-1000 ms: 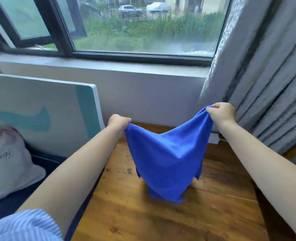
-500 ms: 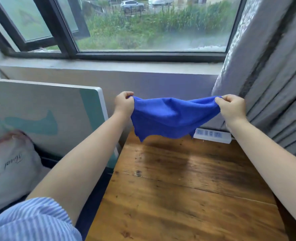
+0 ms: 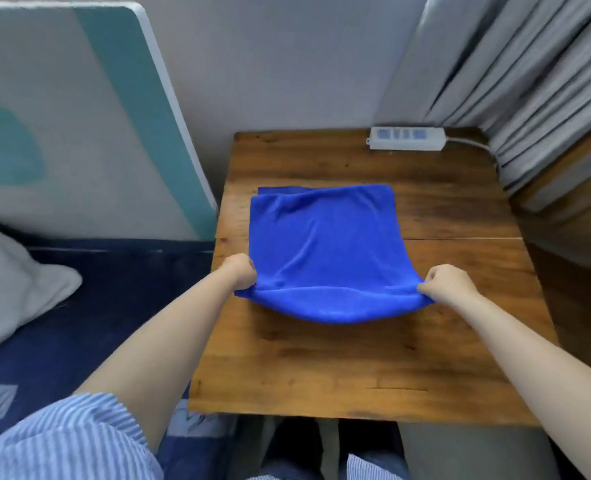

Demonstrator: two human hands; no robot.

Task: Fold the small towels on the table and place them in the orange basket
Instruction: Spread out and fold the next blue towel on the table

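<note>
Both hands — left hand (image 3: 240, 273), right hand (image 3: 441, 284) — pinch the blue towel (image 3: 325, 244) on the table (image 3: 322, 368)

Soft even daylight, faint shadow under the towel (image 3: 325, 244), slight blur (edges bowed by wide-angle)

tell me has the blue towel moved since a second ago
Yes. The blue towel came down from mid-air onto the wooden table, in front of the power strip.
</note>
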